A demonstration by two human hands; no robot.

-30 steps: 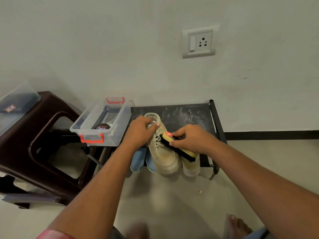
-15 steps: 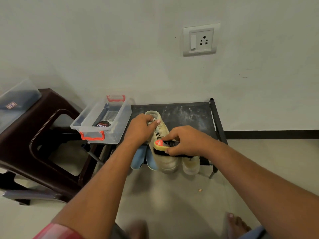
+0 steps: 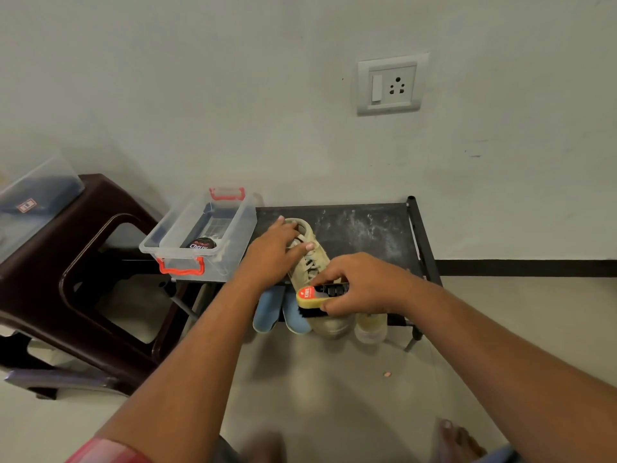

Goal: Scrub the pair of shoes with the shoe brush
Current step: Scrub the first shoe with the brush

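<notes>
A beige lace-up shoe lies on the black rack shelf, toe toward me. My left hand grips its heel end and laces. My right hand grips a yellow shoe brush with a red label and black bristles, laid across the shoe's front part. The second beige shoe sits just to the right, mostly hidden under my right hand, only its toe showing.
Two blue insoles hang over the shelf's front edge left of the shoes. A clear box with red clips holding a polish tin sits at the shelf's left. A brown plastic stool stands further left. The wall is behind.
My right hand has swept the brush leftward and down across the shoe, from over the laces toward the toe. My left hand has kept its hold on the heel end.
</notes>
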